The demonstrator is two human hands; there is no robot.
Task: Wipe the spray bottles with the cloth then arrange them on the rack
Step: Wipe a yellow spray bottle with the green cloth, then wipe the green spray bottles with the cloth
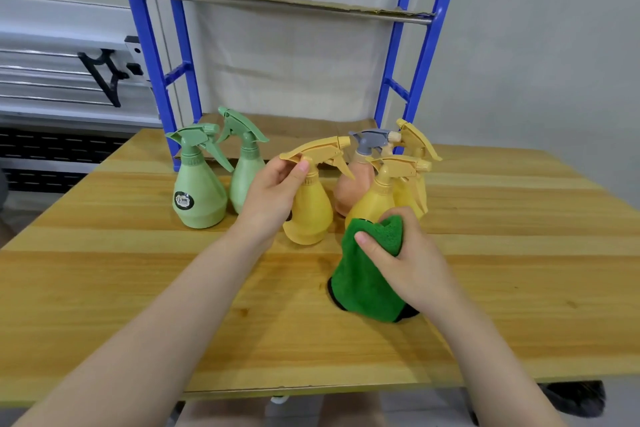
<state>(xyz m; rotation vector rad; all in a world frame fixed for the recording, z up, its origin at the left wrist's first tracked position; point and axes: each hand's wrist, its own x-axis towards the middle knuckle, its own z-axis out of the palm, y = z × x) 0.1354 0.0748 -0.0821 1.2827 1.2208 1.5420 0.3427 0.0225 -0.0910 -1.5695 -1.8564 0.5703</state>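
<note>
Head view showed 6 spray bottles grouped at the far middle of the wooden table [485,288], just in front of the blue rack [149,55], none of them on a shelf yet. The left hand [273,194] held the nearest yellow bottle [308,208] by its neck: the thumb pressed the neck just under the trigger head, and the remaining fingers were hidden behind it, so their wrap could not be told. That bottle leaned, its base tipped toward the left and near side and its nozzle pointing right, so its long axis ran up and to the right.

Right of it, the right hand [405,253] clenched the green cloth [370,274], thumb across the front and fingers curled over the bunched top, with the loose end hanging to the table. The cloth sat just beside the held bottle's belly, apart from it by a narrow gap, and overlapped the base of a 2nd yellow bottle [377,198]; contact there could not be told.

By my judgement, the wiping turned on that gap: the cloth hand lay right of the bottle, so it needed only travel left to meet the body.

A 3rd yellow bottle [412,180] and a peach bottle with a grey head [353,191] stood farther right, and 2 green bottles [199,198] stood left.
</note>
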